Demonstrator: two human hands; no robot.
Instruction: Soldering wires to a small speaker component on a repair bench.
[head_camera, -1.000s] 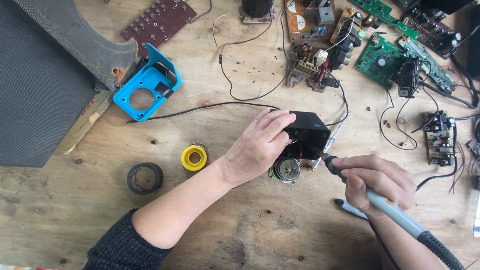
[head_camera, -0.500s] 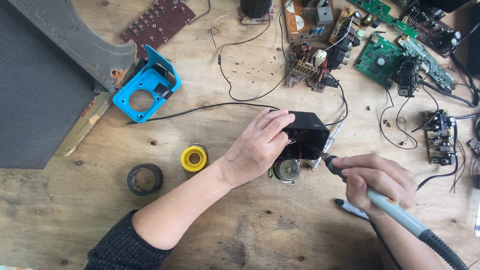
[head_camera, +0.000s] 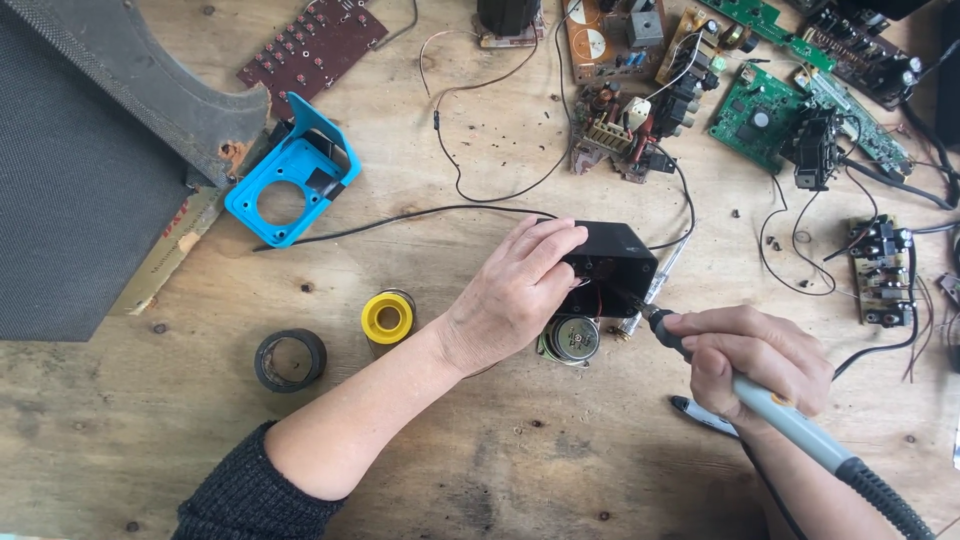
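My left hand (head_camera: 515, 295) grips a small black plastic box (head_camera: 615, 262) in the middle of the wooden table, fingers curled over its left side. Red wires show inside the box's open front. A small round silver speaker (head_camera: 573, 339) lies just below the box. My right hand (head_camera: 750, 362) holds a grey soldering iron (head_camera: 780, 420) like a pen, its tip reaching up-left into the box opening. A black cable (head_camera: 400, 218) runs from the box to the left.
A blue plastic bracket (head_camera: 290, 175), a yellow spool (head_camera: 387, 318) and a black tape roll (head_camera: 290, 359) lie to the left. Green and brown circuit boards (head_camera: 760, 110) with loose wires fill the far right. A dark grille panel (head_camera: 80, 170) covers the left side.
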